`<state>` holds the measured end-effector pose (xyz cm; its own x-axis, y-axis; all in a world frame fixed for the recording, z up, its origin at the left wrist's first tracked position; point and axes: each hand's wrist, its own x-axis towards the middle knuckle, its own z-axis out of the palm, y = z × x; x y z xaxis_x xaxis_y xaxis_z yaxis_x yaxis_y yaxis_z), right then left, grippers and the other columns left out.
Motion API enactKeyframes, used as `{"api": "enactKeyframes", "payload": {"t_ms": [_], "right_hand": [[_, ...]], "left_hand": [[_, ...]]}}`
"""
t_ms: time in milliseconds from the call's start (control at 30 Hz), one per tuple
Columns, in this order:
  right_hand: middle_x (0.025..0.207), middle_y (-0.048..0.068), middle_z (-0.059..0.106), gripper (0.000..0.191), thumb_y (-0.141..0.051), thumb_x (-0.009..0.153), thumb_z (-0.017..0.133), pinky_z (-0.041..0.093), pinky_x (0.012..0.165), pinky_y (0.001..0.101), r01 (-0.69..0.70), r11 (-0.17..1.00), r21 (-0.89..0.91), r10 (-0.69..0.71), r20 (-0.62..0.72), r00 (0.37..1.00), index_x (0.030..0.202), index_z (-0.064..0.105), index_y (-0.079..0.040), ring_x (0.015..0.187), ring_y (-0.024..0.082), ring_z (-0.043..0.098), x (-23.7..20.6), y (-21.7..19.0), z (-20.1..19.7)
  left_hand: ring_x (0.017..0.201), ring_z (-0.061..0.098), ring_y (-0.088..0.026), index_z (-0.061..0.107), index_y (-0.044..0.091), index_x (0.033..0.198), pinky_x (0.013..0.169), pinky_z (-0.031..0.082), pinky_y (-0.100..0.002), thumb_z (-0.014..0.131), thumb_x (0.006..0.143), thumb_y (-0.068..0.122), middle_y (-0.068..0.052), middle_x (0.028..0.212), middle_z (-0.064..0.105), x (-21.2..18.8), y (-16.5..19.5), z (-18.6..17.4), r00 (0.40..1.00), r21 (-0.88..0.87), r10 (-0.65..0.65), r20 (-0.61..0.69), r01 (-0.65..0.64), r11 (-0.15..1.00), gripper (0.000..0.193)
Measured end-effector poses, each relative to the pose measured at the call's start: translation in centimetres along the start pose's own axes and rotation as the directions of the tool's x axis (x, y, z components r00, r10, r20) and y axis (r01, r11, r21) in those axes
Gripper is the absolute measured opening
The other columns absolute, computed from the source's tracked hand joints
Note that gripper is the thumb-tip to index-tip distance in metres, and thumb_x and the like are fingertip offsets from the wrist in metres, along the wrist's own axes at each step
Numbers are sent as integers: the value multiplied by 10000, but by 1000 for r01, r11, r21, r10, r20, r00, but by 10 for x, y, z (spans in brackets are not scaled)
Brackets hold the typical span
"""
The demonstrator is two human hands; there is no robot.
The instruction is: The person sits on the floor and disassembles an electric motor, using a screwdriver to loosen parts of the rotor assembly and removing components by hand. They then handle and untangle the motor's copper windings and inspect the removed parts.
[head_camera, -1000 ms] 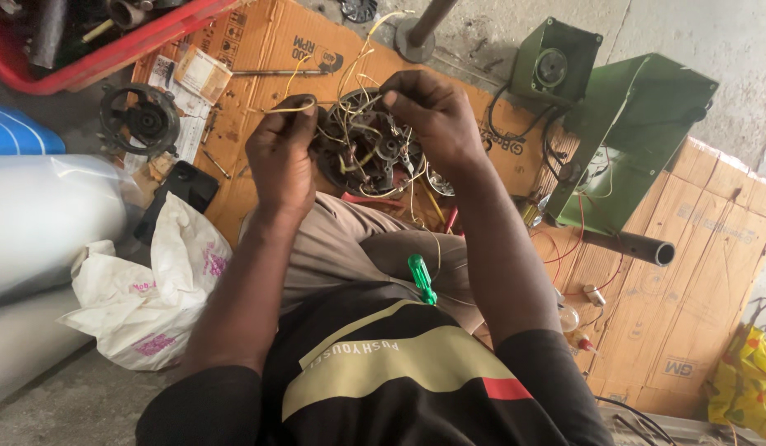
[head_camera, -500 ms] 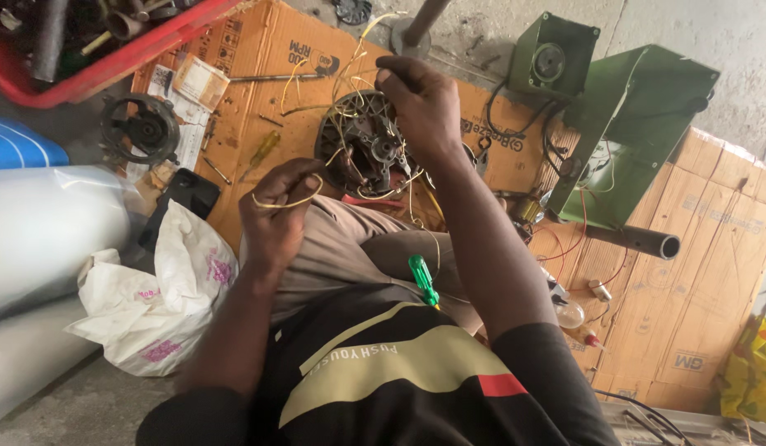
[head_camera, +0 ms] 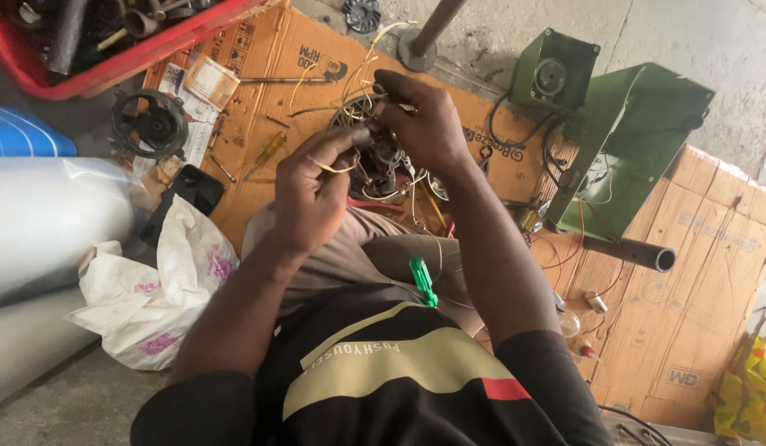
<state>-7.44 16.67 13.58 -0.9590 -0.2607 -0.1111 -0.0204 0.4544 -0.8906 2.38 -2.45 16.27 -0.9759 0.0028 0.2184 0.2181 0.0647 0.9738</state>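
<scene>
Cardboard-covered concrete floor [head_camera: 267, 124] under both hands, motor winding [head_camera: 379, 157] between.

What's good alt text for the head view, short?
Seen from above, a seated person's left hand pinches a thin yellow wire while the right hand grips a round wire-tangled motor winding over flattened brown cardboard. A green-handled screwdriver lies on the lap; a green metal housing stands at right.

Flattened brown cardboard cartons [head_camera: 275, 58] beneath the fingers [head_camera: 337, 149]; white plastic bag [head_camera: 164, 289] lower left of them; yellow printed bag [head_camera: 750, 388] far right.
</scene>
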Motion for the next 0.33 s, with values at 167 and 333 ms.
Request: {"api": "enactKeyframes", "payload": {"t_ms": [167,333], "right_hand": [[1252,122,730,409,-131,951,711,561,983,332,50,997,-52,-52,-26,998,1343,663,-26,1120,176,695,-11,-7,-12],[1299,98,722,437,-115,930,675,569,963,335,16,999,-47,-17,-22,1000,1362,645,-54,1160,180,677,-18,-20,-20]], "left_hand": [[1222,684,-271,630,-60,1316,1033,544,-338,674,964,-19,-213,1300,682,5,20,-5,980,119,122,156,-142,983,358],[1226,722,-275,577,-24,1424,1015,591,-312,563,1061,32,-220,1356,676,14,27,-5,966,174,4,259,-51,983,368]]}}
